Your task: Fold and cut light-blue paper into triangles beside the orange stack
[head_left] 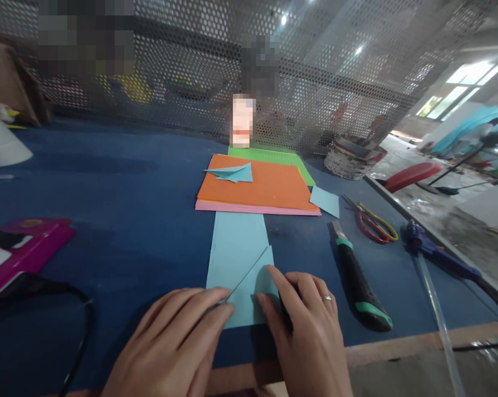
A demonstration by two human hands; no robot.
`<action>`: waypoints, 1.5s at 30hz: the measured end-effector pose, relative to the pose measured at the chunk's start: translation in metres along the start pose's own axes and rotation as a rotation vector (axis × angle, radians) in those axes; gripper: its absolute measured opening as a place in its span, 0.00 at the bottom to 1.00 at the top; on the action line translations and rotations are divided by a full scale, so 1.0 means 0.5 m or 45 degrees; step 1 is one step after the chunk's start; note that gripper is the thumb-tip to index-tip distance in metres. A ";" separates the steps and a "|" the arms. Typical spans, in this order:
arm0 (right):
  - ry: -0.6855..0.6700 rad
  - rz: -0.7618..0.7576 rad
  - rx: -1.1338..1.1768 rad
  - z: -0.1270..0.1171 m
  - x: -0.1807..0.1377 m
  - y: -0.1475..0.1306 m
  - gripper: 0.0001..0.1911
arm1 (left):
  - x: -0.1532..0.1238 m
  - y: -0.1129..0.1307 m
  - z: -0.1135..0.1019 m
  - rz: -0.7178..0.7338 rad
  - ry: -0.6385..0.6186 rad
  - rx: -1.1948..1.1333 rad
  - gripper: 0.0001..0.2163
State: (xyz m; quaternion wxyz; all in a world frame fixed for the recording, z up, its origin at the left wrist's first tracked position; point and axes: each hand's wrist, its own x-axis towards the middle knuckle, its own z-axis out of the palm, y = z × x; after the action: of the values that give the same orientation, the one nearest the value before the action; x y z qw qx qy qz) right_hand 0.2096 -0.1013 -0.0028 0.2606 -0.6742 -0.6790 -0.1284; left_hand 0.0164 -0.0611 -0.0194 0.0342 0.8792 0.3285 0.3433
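A light blue paper lies lengthwise on the blue table in front of me, its far end under a stack of coloured sheets. Near me, a part of it is folded over, leaving a slanting edge. My left hand pinches the lower left end of that fold between thumb and fingers. On the right side, my right hand grips the paper's edge, thumb and index finger on the folded part, with a ring on one finger. The orange sheet tops the stack, and a folded light blue paper piece rests on it.
To the right are a small light blue sheet, red-and-yellow-handled pliers, a black-and-green-handled bladed tool and a dark blue corded tool. A magenta device with a black cable sits left. Perforated metal mesh stands behind.
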 end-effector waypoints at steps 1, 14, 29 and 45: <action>0.007 -0.001 0.004 0.000 0.000 -0.001 0.15 | 0.000 0.001 -0.001 -0.005 0.004 0.001 0.13; -0.049 -0.064 0.040 -0.006 0.006 -0.001 0.14 | 0.001 0.002 -0.004 -0.006 0.024 -0.006 0.15; -0.055 -0.043 0.070 -0.007 0.009 -0.005 0.16 | 0.002 0.001 -0.006 0.011 0.015 0.003 0.15; -0.081 -0.042 0.054 -0.006 0.006 -0.004 0.16 | -0.011 -0.002 -0.002 0.011 0.060 -0.114 0.17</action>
State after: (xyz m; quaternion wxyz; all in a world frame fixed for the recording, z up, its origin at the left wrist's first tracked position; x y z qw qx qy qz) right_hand 0.2083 -0.1005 0.0016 0.2508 -0.6610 -0.7006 -0.0966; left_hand 0.0122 -0.0638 -0.0222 0.0644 0.8699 0.3098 0.3782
